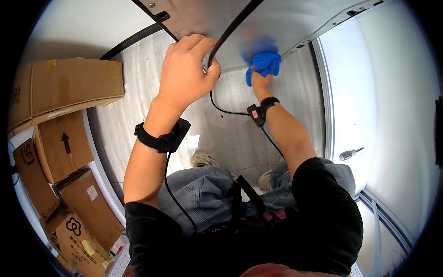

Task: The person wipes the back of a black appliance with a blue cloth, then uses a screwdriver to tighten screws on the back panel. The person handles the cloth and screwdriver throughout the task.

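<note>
My right hand (262, 82) grips a crumpled blue cloth (266, 63) and presses it against the lower part of an upright shiny metal panel (295, 21). The metal reflects the cloth as a blue smear. My left hand (188, 67) is closed at the panel's lower left corner, back of the hand facing up. A black cable (234, 26) comes down from above and passes between its thumb and fingers. Those fingertips are partly hidden. Black straps with small boxes sit on both wrists, and thin dark cables run from them.
Brown cardboard boxes (74, 85) are stacked along the left. Grey wood-look flooring (138, 78) lies under the panel and my feet. On the right, a screwdriver (351, 153) rests on a white surface (392, 106) beside a pale frame (325, 92).
</note>
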{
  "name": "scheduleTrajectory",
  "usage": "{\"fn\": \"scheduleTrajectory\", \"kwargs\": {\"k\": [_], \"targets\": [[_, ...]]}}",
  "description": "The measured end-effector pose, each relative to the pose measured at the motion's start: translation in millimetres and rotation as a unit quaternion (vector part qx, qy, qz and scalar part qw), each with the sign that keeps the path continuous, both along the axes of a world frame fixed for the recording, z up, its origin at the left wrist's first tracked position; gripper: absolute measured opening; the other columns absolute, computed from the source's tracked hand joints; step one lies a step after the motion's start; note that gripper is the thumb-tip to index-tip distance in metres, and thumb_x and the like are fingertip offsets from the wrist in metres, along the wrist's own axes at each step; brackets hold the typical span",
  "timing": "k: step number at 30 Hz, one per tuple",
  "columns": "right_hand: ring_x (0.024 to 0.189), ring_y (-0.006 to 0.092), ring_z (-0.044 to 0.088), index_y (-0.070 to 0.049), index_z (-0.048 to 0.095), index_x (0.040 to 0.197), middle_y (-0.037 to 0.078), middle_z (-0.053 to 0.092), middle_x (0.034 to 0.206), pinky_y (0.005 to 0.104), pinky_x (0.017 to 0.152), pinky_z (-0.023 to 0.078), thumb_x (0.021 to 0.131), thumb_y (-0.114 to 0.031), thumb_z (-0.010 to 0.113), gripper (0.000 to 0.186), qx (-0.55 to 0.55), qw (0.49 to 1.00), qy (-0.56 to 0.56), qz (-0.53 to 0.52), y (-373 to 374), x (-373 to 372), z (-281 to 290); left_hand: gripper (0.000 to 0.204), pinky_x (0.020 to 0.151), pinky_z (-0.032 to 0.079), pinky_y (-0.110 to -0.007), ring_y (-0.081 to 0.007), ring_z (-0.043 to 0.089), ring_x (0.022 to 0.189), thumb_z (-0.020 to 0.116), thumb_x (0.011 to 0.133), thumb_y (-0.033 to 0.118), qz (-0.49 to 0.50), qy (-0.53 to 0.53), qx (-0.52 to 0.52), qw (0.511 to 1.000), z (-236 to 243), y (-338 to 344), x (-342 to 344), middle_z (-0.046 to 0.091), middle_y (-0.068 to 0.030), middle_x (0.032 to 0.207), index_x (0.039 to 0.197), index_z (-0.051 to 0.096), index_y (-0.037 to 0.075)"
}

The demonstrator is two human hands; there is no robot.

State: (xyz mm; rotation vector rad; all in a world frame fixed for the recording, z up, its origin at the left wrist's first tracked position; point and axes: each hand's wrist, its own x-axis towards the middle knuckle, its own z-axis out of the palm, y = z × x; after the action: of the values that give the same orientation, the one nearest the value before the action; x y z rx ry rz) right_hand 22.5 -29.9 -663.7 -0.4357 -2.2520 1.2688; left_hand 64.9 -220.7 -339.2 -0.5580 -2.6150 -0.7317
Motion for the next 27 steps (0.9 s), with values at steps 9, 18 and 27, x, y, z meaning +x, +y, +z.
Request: {"fn": "scheduleTrajectory", "kwargs": {"k": [9,18,27], "targets": [[0.108,0.0281,0.054,-0.002,0.049,0.121,0.012,0.057,0.115,0.0388,0.093,0.042,0.079,0.001,0.059,0.043,-0.254,0.959,-0.012,0.128,-132.5,36.3,53.3,0.025,0.07,0.043,-0.036,-0.0268,0.056,0.072,0.055,0.07,0.002,-0.002,-0.011,-0.029,1.0,8.3,6.0,0.1,0.062,-0.0094,0.081,0.092,0.066,0.005],[0.113,0.0255,0.05,-0.002,0.046,0.124,0.012,0.051,0.122,0.0374,0.098,0.039,0.079,-0.012,0.071,0.052,-0.307,0.942,-0.13,0.032,-71.1,16.7,119.9,0.025,0.066,0.043,-0.037,-0.0281,0.055,0.068,0.056,0.069,0.001,-0.017,-0.001,0.004,1.0,10.4,4.3,-0.5,0.061,-0.0107,0.077,0.092,0.066,0.004],[0.11,0.033,0.04,-0.011,0.045,0.128,0.015,0.044,0.115,0.0435,0.09,0.029,0.063,-0.008,0.071,0.07,0.221,0.938,0.263,0.051,32.1,-9.3,304.4,0.026,0.067,0.05,-0.035,-0.0294,0.063,0.076,0.058,0.071,-0.003,-0.008,-0.016,0.069,0.997,48.3,34.0,-1.7,0.065,-0.0123,0.085,0.097,0.062,0.003]]}}
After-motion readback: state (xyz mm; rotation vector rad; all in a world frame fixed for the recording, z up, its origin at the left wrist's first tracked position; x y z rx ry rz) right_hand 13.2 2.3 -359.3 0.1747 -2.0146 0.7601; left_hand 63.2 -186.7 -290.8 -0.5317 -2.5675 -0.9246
